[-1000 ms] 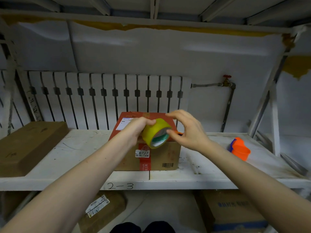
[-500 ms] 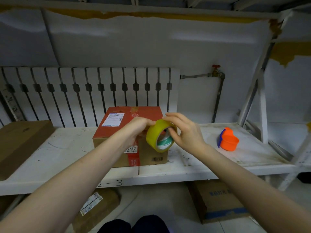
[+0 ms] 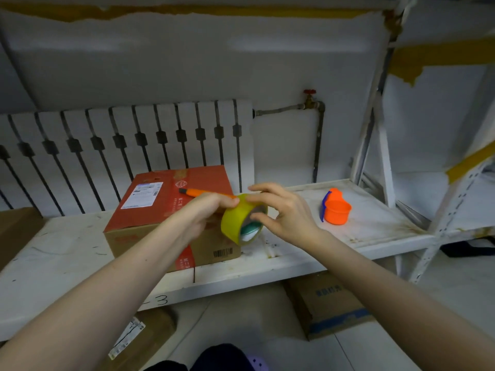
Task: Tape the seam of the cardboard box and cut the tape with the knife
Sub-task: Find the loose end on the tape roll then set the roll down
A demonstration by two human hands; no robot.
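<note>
Both hands pinch the yellow tape roll: left hand at its 10 o'clock, right hand at 2 o'clock; cardboard box behind, orange knife on top.

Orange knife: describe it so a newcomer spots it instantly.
Find the white shelf and the red-topped cardboard box on it. The knife lies on the box's top, a slim orange stick with a dark tip, unlike the squat orange cup standing farther right.

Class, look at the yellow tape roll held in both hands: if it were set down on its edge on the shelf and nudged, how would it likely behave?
The tape roll is a round hoop, so it would probably roll. Its open core suggests it is fairly light.
</note>
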